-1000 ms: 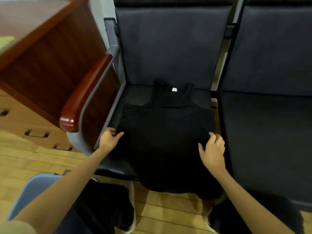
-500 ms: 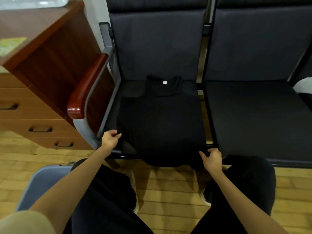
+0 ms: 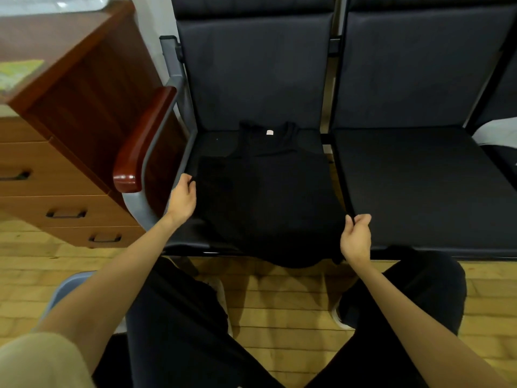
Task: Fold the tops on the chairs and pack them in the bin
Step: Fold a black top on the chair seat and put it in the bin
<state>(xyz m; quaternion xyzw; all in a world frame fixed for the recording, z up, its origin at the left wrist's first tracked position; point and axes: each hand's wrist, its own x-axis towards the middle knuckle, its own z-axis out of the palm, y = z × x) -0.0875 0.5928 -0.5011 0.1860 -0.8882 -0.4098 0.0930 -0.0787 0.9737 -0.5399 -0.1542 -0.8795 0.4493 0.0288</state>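
Two dark padded chairs [image 3: 391,163] stand side by side in front of me, on a floor [image 3: 279,298] of pale wood boards. To my left is a reddish wooden cabinet [image 3: 84,107] with drawers [image 3: 56,197] that have dark handles; a yellow-green sheet [image 3: 16,74] lies on top of it, too blurred to read any writing. The left chair has a glossy red-brown armrest [image 3: 140,147] on a grey frame.

On that left seat lies the black top [image 3: 265,197], sleeveless, spread flat with its neck toward the backrest and its hem hanging over the front edge of the seat. Inside the neck there is a small pale label [image 3: 269,132]; I can't make out any lettering or brand on it.

At the lower left, partly behind my arm, shows a grey-blue rim, most likely the bin [image 3: 67,287], on the floor beside my knee. At the far right edge something white [image 3: 495,133] rests on a third seat.

My left hand [image 3: 181,200] is at the top's left edge, fingers [image 3: 188,182] curled and pinching the cloth. My right hand [image 3: 356,236] is at the right side near the hem, thumb and fingers [image 3: 361,219] pressed together on the fabric's edge.
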